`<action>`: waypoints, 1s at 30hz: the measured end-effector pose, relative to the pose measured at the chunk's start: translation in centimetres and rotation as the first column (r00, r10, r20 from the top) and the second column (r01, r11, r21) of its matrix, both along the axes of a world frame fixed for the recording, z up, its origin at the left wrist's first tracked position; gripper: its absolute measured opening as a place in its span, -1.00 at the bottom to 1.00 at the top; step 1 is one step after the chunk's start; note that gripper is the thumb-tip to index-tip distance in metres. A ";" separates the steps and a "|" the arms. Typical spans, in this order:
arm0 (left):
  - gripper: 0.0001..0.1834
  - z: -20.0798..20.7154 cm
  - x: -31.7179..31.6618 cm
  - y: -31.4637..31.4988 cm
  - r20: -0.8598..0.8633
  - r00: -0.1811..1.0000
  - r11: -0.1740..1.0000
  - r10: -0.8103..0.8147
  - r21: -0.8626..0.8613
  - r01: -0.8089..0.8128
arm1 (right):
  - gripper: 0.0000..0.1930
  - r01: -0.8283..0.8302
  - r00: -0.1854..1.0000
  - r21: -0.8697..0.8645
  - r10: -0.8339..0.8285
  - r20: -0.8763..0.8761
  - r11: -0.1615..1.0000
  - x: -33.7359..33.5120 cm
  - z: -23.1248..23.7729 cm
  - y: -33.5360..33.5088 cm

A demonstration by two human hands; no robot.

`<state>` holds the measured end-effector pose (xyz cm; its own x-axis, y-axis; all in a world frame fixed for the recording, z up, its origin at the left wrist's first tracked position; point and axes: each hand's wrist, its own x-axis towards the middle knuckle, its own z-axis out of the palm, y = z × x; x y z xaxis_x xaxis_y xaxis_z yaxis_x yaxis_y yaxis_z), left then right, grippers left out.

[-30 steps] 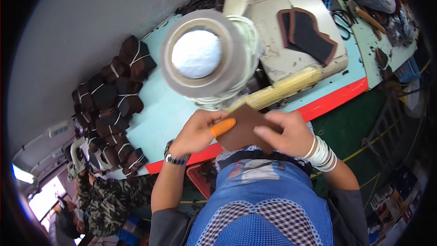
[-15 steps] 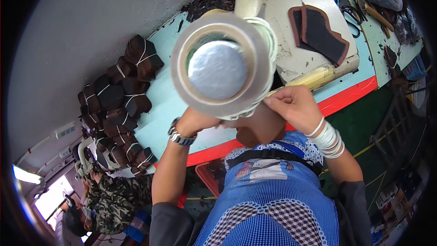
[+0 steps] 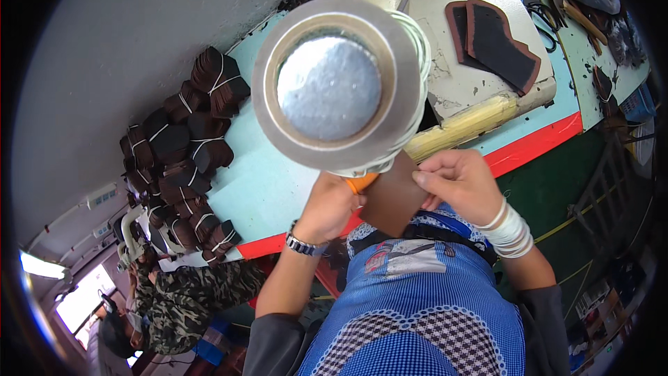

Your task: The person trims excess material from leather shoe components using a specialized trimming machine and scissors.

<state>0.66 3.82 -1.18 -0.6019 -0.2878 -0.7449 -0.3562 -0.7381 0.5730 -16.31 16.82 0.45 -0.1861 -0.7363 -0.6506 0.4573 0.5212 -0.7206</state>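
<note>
Fingers of the right hand [image 3: 463, 184] pinch the right edge of the brown piece [image 3: 394, 203], with the thumb tip at about 2 o'clock from its middle; from my remote seat I see the left hand [image 3: 328, 207] curled at 9 o'clock, its orange finger cover [image 3: 363, 182] against the piece at about 10; whether those left fingers are pressed together behind it I cannot tell, since the round grey fixture [image 3: 260, 87] hides part of them. Neither hand looks clearly nearer to me; the piece hangs between them, just above the blue apron [image 3: 424, 320]; its visible long axis runs roughly from 12 to 6 o'clock, one corner pointing down toward 6, though its upper left part is covered, so I cannot judge the full length. From the piece, the fixture stands at 11 o'clock, closer to my camera; the yellow bar [image 3: 463, 129] lies between 1 and 2; the dark brown-edged panels [image 3: 501, 45] rest at 1; tied brown bundles [image 3: 216, 83] stack up toward 9 and 10.
</note>
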 end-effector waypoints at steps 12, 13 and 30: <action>-0.74 -1.2 -2.7 0.7 0.092 0.992 0.974 0.088 -0.214 -0.067 | -0.69 0.181 0.967 0.074 -0.191 0.169 0.981 0.5 -1.3 -0.3; -0.70 -1.1 -3.0 1.0 0.063 0.997 0.948 0.049 -0.316 -0.026 | -0.66 0.274 0.899 0.070 -0.281 0.336 0.959 0.5 -1.0 0.0; -0.54 -1.1 3.8 -0.5 0.568 0.737 0.361 -0.367 -0.643 0.675 | -0.65 0.093 -0.355 -0.346 -0.294 -0.887 0.933 -7.2 2.1 -1.4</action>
<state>4.42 3.36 -2.29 -0.6608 -0.5220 -0.5393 -0.7433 0.3557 0.5665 -23.53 15.46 2.53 -0.6076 -0.4987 0.6181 -0.7841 0.5004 -0.3671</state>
